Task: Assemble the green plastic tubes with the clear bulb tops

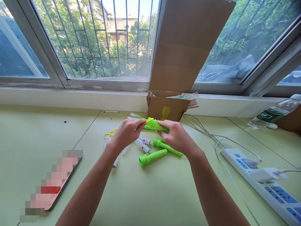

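Both my hands hold one bright green plastic handle piece (154, 125) just above the pale green table (47, 131). My left hand (128, 133) pinches its left end, where a small yellow part (149, 120) sticks out. My right hand (177, 136) grips its right end with curled fingers. Below my hands lie two more green handle pieces (152, 156) (168, 147). Small white tubes with red marks (143, 143) and yellow rings (110, 134) lie on the table beside them.
An open cardboard box (164, 106) stands behind my hands against the window sill, a cardboard sheet leaning above it. A white power strip (263, 180) with cables lies at the right. A plastic bottle (272, 116) lies far right. A phone (55, 183) rests at the left.
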